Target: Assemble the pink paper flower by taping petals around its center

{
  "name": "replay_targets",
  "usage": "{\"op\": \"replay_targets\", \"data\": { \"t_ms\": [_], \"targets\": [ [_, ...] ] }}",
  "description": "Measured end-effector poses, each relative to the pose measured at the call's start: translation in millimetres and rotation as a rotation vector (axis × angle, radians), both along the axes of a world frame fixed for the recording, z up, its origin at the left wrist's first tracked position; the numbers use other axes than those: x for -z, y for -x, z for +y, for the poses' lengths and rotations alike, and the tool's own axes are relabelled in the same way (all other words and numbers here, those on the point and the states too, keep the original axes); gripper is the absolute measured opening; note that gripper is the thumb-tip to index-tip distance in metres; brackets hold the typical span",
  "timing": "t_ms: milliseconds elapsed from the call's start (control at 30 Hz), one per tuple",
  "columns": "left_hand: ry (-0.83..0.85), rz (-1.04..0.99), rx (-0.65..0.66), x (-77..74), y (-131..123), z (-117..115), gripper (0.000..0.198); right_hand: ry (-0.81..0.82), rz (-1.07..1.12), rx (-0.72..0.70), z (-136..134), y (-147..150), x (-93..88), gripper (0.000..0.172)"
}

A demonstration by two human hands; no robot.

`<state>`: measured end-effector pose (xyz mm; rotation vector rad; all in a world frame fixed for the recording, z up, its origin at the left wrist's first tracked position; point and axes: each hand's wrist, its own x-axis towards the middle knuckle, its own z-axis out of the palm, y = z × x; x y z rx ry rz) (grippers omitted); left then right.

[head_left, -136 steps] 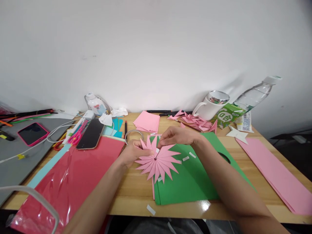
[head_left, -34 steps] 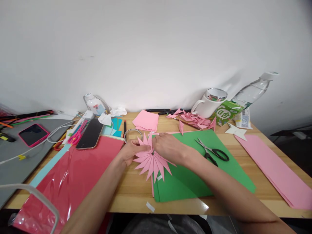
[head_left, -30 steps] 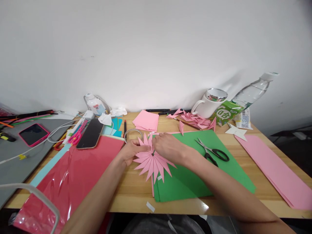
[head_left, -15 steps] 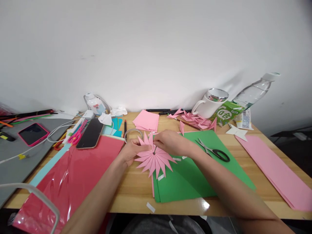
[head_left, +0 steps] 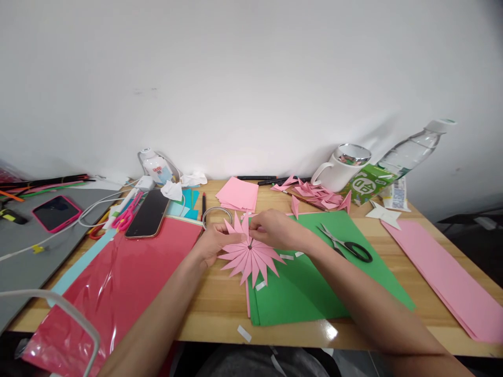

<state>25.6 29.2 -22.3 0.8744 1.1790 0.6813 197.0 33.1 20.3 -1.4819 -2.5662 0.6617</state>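
Observation:
A pink folded-paper star (head_left: 251, 261) with many pointed blades fanning from a small central hole is held between both hands. My left hand (head_left: 214, 242) pinches its upper left side, thumb lying across the blades. At the star's top right, the fingers of my right hand (head_left: 277, 229) are closed on a blade beside the hole; their tips are partly hidden. The star's lower right overlaps a stack of green paper (head_left: 314, 288). Behind it lie a pile of pink paper squares (head_left: 238, 193) and a roll of tape (head_left: 217, 210).
Black-handled scissors (head_left: 349, 246) lie on the green paper. Several folded pink pieces (head_left: 320, 195) sit near a white mug (head_left: 336, 170), a green carton (head_left: 367, 183) and a tilted bottle (head_left: 412, 149). To the left are a phone (head_left: 147, 215), pink scissors (head_left: 128, 212) and red paper (head_left: 129, 272).
The whole view has shifted slightly, with things appearing a little further right. Both hands keep almost the same grip on the star.

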Motion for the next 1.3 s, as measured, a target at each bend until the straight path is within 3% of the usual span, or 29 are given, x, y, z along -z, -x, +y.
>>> {"op": "replay_targets", "data": {
  "t_ms": [333,800,1100,1300],
  "targets": [
    [0.006,-0.02,0.007,5.0,-0.5,1.8,0.027,0.037,0.021,-0.093,5.0,-6.9,2.3,0.023],
    [0.007,-0.012,0.021,3.5,0.6,0.0,0.03,0.063,0.093,-0.034,5.7,-7.0,0.9,0.025],
    [0.011,-0.006,0.024,0.2,1.4,0.4,0.03,-0.02,0.082,0.023,0.9,0.1,5.7,0.019],
    [0.022,-0.01,0.023,-2.6,-0.2,-0.5,0.029,0.066,0.11,-0.045,2.8,-6.0,-1.0,0.024]
  ]
}}
